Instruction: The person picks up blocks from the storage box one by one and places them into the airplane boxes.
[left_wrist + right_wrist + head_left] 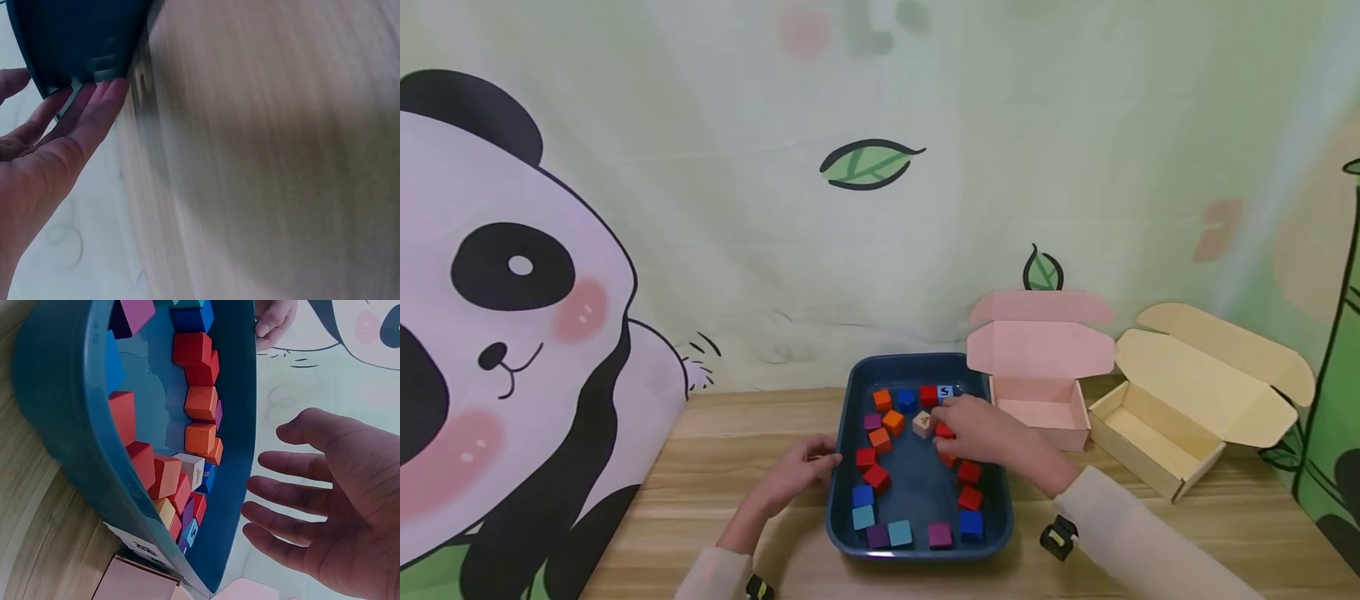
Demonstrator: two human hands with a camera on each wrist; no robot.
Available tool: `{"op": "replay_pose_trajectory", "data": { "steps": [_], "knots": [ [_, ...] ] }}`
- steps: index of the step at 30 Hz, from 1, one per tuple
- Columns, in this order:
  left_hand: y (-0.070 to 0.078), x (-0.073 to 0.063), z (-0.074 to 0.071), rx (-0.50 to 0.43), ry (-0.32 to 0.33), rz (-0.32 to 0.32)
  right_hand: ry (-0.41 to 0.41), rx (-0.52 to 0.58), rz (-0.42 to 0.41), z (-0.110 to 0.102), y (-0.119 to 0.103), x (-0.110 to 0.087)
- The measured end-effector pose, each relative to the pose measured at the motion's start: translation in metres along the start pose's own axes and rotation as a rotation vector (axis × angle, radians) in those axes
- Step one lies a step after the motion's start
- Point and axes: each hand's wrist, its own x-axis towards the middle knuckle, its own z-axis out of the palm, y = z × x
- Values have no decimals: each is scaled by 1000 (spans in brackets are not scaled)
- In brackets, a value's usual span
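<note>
A deep blue tray (913,553) stands on the table with several coloured cubes along its inner sides. My left hand (793,477) is at the tray's left wall; in the left wrist view its nearly straight fingers (94,122) lie against the outside of the wall. Over the upper right of the tray reaches my right hand (981,429), its fingers spread and loosely bent, with nothing held in the right wrist view. Below and beside these fingers are a pale wooden cube (922,425) with a printed mark, red cubes (969,472) and a light blue cube (945,392) marked S.
To the tray's right stands a pink box (1052,433) with its lid up. Beside it is a pale yellow box (1157,450), also with a raised lid. A printed cloth (760,233) hangs behind the wooden table (737,442).
</note>
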Motion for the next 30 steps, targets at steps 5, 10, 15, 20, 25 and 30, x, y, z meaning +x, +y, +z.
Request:
{"op": "replay_pose_trajectory", "data": {
  "steps": [5,10,15,20,25,30],
  "knots": [
    [-6,2,6,-66,21,3,-3,5,-12,1,1,2],
    [-8,0,8,-105,64,-13,-18,-3,-16,1,-1,10],
    [-9,-1,7,-67,87,-18,-37,6,-9,5,-3,19],
    [-9,2,10,-50,101,-36,-60,17,3,9,-3,23],
    [-7,4,11,-58,132,-62,-146,56,75,7,-3,26],
    [-7,4,12,-67,168,-86,-194,71,149,7,-2,30]
  ]
}}
